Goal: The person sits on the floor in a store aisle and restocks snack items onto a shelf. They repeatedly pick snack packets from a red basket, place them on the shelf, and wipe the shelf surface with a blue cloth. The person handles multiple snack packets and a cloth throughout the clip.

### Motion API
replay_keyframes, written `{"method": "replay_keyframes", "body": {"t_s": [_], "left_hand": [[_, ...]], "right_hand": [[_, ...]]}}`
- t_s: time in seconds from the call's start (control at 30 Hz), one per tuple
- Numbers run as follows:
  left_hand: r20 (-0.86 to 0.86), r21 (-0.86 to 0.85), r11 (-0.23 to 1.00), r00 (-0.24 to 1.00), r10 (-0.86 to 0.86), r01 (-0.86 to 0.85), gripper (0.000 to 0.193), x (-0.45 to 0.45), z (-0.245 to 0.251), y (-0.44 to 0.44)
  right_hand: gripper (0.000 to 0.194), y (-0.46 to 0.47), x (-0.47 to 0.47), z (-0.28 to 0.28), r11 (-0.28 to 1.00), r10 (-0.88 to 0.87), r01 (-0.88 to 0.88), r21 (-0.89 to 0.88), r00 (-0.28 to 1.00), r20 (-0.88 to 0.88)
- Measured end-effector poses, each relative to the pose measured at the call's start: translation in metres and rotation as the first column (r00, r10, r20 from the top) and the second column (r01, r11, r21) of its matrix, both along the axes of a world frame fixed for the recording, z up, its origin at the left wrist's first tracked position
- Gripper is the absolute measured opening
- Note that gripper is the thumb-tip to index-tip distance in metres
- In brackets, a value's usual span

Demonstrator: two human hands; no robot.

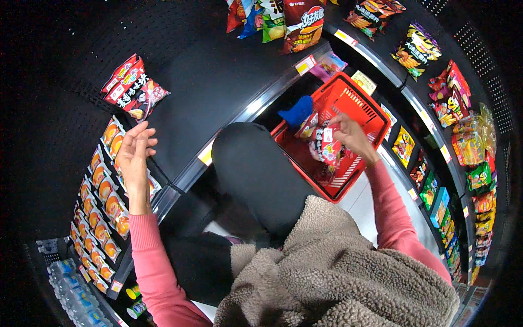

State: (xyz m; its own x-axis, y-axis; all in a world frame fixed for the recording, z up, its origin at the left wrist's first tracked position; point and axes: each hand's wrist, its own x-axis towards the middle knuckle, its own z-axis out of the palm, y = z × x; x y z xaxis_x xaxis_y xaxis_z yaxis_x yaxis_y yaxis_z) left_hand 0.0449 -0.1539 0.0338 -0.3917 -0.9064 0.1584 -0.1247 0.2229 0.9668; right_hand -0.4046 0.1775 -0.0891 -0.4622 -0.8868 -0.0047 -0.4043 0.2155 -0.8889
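My right hand (351, 133) is over a red plastic shopping basket (378, 118), its fingers at the top edge of a red snack bag (325, 143) hanging inside. Whether the fingers grip the bag is hard to tell. Beside that bag, at the basket's far-left side, lies a blue item (297, 112). My left hand (137, 153) is raised over the black shelf (200, 81), fingers slightly bent and apart, holding nothing. Just beyond its fingertips, two red snack bags (137, 92) stand on the shelf.
Rows of orange-printed packets (102, 196) fill the left shelf, with shrink-wrapped bottles (75, 290) below them. Tall chip bags (304, 24) stand at the top. Curved shelves on the right hold many snack packs (416, 51). My bent knee (253, 163) is close to the basket.
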Motion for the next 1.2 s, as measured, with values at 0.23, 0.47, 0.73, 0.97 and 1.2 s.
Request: {"method": "replay_keyframes", "body": {"t_s": [0.23, 0.47, 0.73, 0.97, 1.2], "left_hand": [[0.025, -0.074, 0.984, 0.987, -0.161, 0.162, 0.043, -0.036, 0.021, 0.034], [0.257, -0.552, 0.789, 0.955, -0.147, 0.270, 0.083, -0.063, 0.043, 0.058], [0.221, -0.386, 0.905, 0.970, -0.098, 0.179, 0.094, -0.046, 0.037, 0.032], [0.014, -0.106, 0.993, 0.998, -0.056, 0.057, 0.070, -0.024, 0.004, -0.007], [-0.115, 0.103, 0.994, 0.992, 0.053, -0.041, 0.073, -0.021, -0.025, -0.040]], "right_hand": [[0.041, -0.044, 0.034, 0.188, 0.983, 0.056, -0.092, -0.157, 0.974, -0.221], [0.036, -0.146, 0.104, 0.262, 0.850, 0.300, -0.471, -0.236, 0.801, -0.518], [0.028, -0.269, 0.188, 0.255, 0.586, 0.583, -0.770, -0.252, 0.617, -0.529], [0.041, -0.318, 0.206, 0.216, 0.551, 0.291, -0.609, -0.571, 0.781, -0.553], [0.059, -0.335, 0.181, 0.141, 0.847, 0.455, -0.431, -0.312, 0.891, 0.003]]}}
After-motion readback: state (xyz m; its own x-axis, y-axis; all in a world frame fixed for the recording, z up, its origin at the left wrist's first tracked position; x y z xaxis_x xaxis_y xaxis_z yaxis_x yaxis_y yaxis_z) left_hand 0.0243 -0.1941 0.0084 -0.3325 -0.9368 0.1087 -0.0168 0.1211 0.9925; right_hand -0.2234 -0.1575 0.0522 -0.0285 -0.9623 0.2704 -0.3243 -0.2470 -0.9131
